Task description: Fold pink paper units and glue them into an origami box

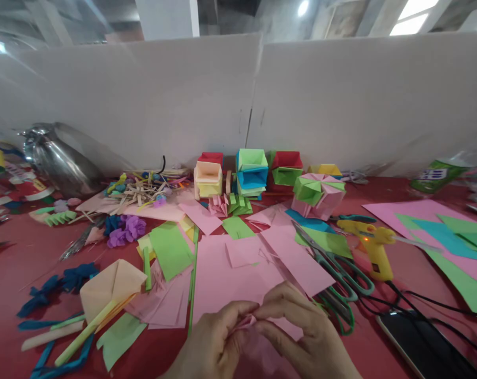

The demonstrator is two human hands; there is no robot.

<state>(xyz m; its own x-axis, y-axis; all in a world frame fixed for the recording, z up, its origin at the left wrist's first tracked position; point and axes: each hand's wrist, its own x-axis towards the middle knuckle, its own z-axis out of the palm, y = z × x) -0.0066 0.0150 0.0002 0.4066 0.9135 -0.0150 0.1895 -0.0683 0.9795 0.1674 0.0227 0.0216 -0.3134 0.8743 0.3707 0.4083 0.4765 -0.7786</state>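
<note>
At the front middle, my left hand (222, 337) and my right hand (294, 326) meet, fingertips pinched on a small folded piece of pink paper (245, 322). Most of that piece is hidden by the fingers. Beneath the hands lies a large pink sheet (212, 263), with smaller pink paper pieces (297, 258) on it. Green paper squares (171, 250) lie to the left. Two pairs of scissors (333, 263) rest just right of my right hand, one partly under the other.
Folded paper boxes (252, 171) stand along the white partition (143, 100). A yellow glue gun (375, 247) and a phone (424, 342) with black cables lie right. Left are a metal jug (65, 163), purple paper flowers (128, 231) and a peach folded paper (110, 287).
</note>
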